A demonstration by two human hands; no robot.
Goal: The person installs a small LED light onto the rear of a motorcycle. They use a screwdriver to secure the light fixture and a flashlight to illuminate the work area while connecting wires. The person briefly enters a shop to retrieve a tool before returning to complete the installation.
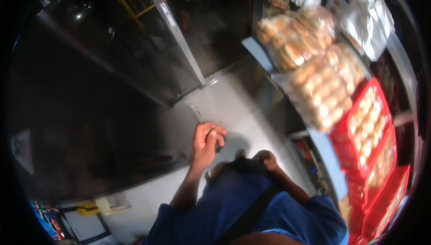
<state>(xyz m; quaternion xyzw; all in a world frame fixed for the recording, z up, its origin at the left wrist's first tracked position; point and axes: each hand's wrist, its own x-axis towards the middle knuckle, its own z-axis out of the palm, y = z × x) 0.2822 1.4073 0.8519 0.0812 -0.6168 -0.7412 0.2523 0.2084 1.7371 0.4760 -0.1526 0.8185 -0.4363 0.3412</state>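
Observation:
In front of my body, above the light tiled floor (233, 103), my left hand (207, 142) is raised with its fingers curled in. A small dark object (219, 146) shows at its fingertips, too small and blurred to name. My right hand (268, 159) hangs low beside my blue shirt (242, 195); its fingers are smeared, so their pose does not show. Nearest to the right hand is a counter (327, 155) along the right side, and the hand is apart from it.
Clear bags of bread rolls (314, 92) are piled on the counter. Red trays (345, 144) of rolls stand nearer, and silver foil-like bags (368, 20) farther back. Ahead is a glass door with a metal frame (179, 43); a yellow barrier (130, 2) stands beyond it. Dark glass panels fill the left.

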